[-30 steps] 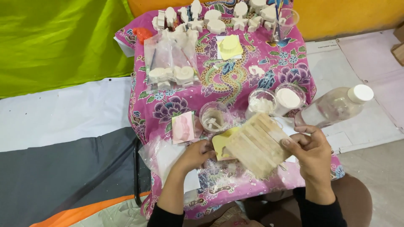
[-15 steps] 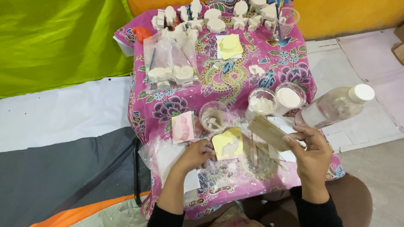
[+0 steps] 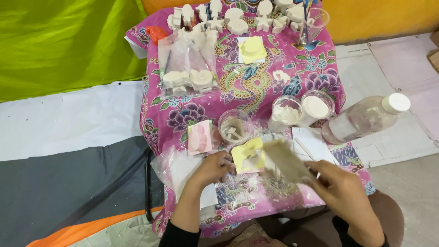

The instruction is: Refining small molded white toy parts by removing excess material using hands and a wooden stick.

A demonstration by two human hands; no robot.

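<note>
Between the hands lies a yellow mould: left hand pinches its edge, right hand grips a board (blurred).

front: cups, bottle and mixing cup block the reach | left: pink mould and plastic bag crowd | gap: bare cloth mid-table lies open
</note>
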